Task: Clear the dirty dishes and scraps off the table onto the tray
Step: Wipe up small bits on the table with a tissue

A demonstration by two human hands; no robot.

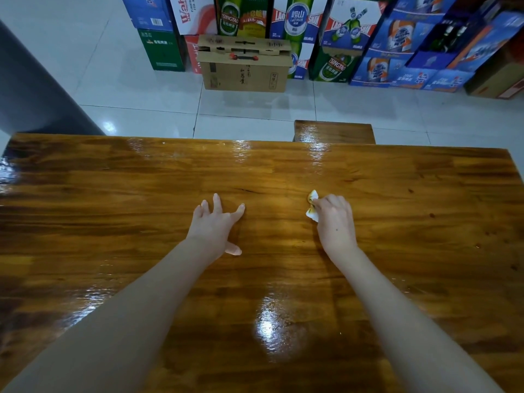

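From the head view I see my left hand [215, 224] lying on the glossy wooden surface [127, 180], fingers spread wide and straight, thumb out to the side, holding nothing. Well apart from it, my right hand [336, 219] has its fingers curled round a crumpled, yellow-stained napkin [312, 207], which pokes out past the knuckles and touches the surface right of the middle. Beyond the far edge stands a wooden bench [334, 132]. A brown cardboard box [245, 70] sits on the tiled floor [127, 95] in front of stacked beer cartons [397, 41].
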